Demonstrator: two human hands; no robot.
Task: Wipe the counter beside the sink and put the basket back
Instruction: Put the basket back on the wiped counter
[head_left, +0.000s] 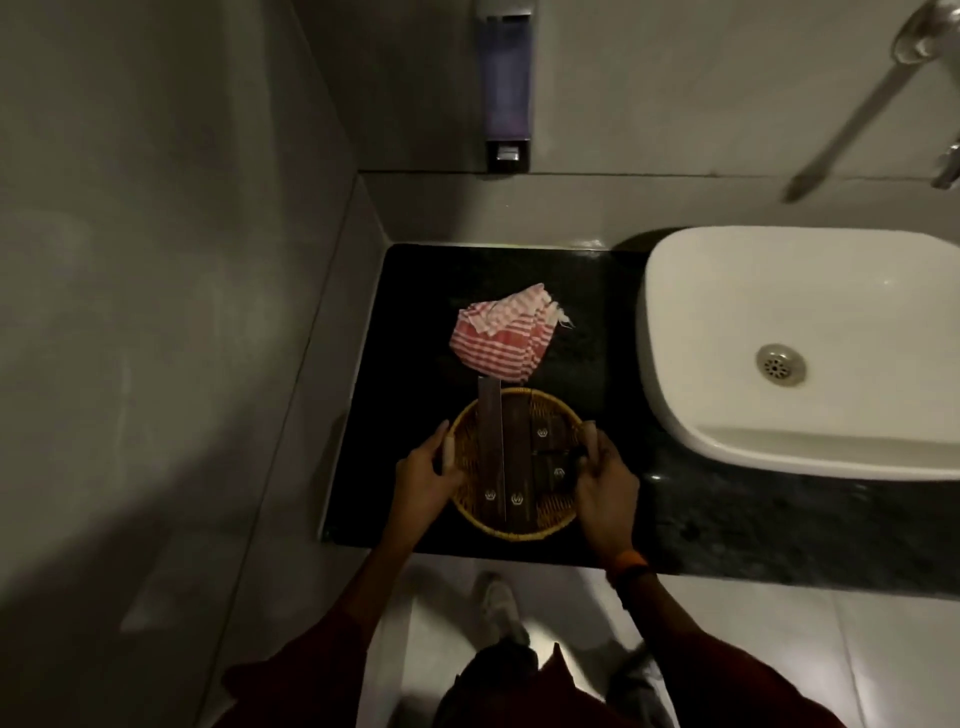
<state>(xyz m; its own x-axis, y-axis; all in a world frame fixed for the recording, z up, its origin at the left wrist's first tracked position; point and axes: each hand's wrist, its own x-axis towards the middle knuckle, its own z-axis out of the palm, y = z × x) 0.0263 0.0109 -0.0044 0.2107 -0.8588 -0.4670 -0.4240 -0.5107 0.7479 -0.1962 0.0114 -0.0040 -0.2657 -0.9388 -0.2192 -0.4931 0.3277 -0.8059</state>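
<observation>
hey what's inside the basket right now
The basket holds dark flat packets: two long ones and two short ones with small logos. Anything under them is hidden. Both hands grip its rim.

I have one view only, worn on the head, looking steeply down and forward from close above the table (519, 270), with the sink (727, 291) at the frame's right and floor along the bottom.

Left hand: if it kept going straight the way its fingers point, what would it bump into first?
Probably the red-striped cloth. The left hand grips the basket rim, fingers pointing away along the counter; depth is uncertain.
</observation>
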